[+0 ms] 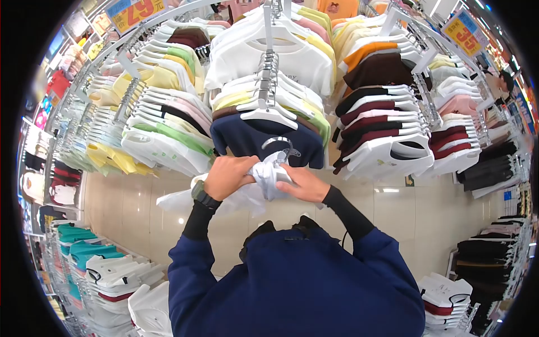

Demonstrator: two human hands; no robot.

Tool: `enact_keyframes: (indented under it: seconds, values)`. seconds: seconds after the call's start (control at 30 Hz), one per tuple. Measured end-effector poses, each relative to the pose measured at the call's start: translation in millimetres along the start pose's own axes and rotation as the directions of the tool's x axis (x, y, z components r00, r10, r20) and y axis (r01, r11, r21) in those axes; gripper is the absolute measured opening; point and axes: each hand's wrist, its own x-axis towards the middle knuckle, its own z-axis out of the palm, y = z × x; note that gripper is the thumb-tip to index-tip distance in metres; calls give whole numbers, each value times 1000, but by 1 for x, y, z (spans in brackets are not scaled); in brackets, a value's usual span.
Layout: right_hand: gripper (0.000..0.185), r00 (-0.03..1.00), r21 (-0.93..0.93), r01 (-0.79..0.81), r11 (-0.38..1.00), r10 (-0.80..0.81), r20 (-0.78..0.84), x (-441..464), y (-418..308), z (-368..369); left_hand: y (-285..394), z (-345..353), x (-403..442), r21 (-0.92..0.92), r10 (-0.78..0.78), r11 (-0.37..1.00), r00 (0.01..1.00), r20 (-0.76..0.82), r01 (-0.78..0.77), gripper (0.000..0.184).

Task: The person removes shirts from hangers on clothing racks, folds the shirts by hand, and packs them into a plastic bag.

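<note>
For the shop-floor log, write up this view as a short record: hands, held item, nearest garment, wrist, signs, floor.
left hand: gripping bunched white cloth
right hand: gripping same cloth
above cloth: curved silver metal hook
nearest racked garment: navy-blue top
left wrist: dark chunky watch
signs: orange-and-blue price signs, 29 upper left, 35 upper right
floor: glossy beige tile

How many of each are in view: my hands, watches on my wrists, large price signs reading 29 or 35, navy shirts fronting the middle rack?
Hands: 2 (left hand, right hand)
Watch: 1
Price signs: 2 (29 sign, 35 sign)
Navy shirt: 1
Total: 6
</note>
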Motion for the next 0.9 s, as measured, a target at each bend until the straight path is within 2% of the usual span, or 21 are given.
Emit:
enact_keyframes:
  seconds: [0.03,0.07,0.1,0.17,0.2,0.3,0.37,0.43,0.47,0.57,0.6,0.63,0.7,0.73,0.83,0.87,0.9]
  values:
    - [44,999,39,25,999,-27,39,-4,1,-2,1,-5,-3,-13,1,1000,1000,-8,-2,29]
    - [55,948,132,-175,976,131,289,-4,10,-15,2,-11,-5,-26,2,1000,1000,-16,-2,29]
    - [55,924,288,-290,913,189,331,-6,24,-20,5,-19,-6,-36,2,999,1000,-26,-3,29]
    - [57,857,550,-492,676,265,441,-10,50,-23,14,-35,-12,-38,-18,999,999,-42,16,29]
    - [59,794,488,-586,647,336,507,-10,52,-28,17,-41,-14,-38,-18,999,998,-52,16,29]
    - [56,744,240,-628,741,480,464,-10,83,-4,24,-52,-19,-17,-20,1000,997,-77,19,29]
    - [47,912,336,-404,851,345,222,-8,97,16,25,-53,-24,4,-34,999,995,-90,35,28]
    - [42,949,350,-268,898,309,-67,-7,96,26,22,-49,-31,25,-62,998,992,-108,65,28]
    - [39,942,225,-270,936,306,-141,-7,97,27,21,-49,-34,13,-75,997,990,-120,77,28]
    - [28,934,9,-355,935,355,-45,-6,84,25,18,-47,-40,-8,-95,995,984,-149,95,27]
    - [29,931,98,-366,926,365,28,-6,101,31,19,-46,-41,-5,-97,995,982,-160,98,26]
    - [28,921,283,-390,876,376,103,-6,109,38,19,-46,-43,-1,-99,995,980,-172,100,26]
    - [28,900,603,-434,669,355,254,-9,117,50,17,-44,-44,-1,-99,995,979,-176,100,26]
    - [29,860,552,-511,660,398,320,-7,118,53,16,-44,-45,-2,-97,995,980,-176,99,27]
    - [38,765,635,-642,429,409,497,1,125,60,17,-47,-45,-7,-82,997,981,-177,82,27]
    - [48,644,634,-735,240,540,542,10,128,66,17,-46,-45,-11,-62,998,983,-175,61,28]
    - [49,657,624,-728,283,546,519,17,118,64,18,-45,-43,-14,-43,999,984,-174,41,28]
